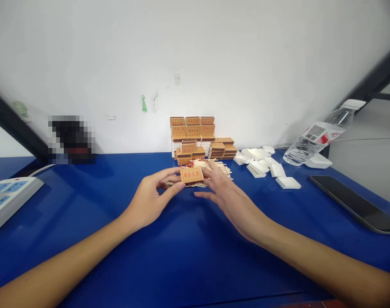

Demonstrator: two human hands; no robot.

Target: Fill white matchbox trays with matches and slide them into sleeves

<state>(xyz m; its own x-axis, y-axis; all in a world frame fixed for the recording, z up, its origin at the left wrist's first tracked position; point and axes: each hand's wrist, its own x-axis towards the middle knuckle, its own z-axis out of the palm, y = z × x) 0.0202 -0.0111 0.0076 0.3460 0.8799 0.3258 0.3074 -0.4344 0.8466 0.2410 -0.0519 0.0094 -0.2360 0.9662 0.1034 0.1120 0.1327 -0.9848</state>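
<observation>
My left hand (153,194) grips a brown matchbox (191,175) with red lettering by its left end, thumb in front and fingers behind. At the box's right side is my right hand (225,192), its fingers apart and the thumb stretched out below. Its fingertips are close to the box's right end; whether they touch it I cannot tell. Behind the box lies a heap of loose matches (219,166), partly hidden by both hands and the box. Beyond the heap, more matchboxes (193,130) are stacked against the wall.
White paper trays (258,166) lie scattered right of the heap. A tilted water bottle (320,134) and a phone (355,201) are farther right. On the left are a power strip (17,201) and a blurred dark object (73,139). The blue table (182,261) meets a white wall.
</observation>
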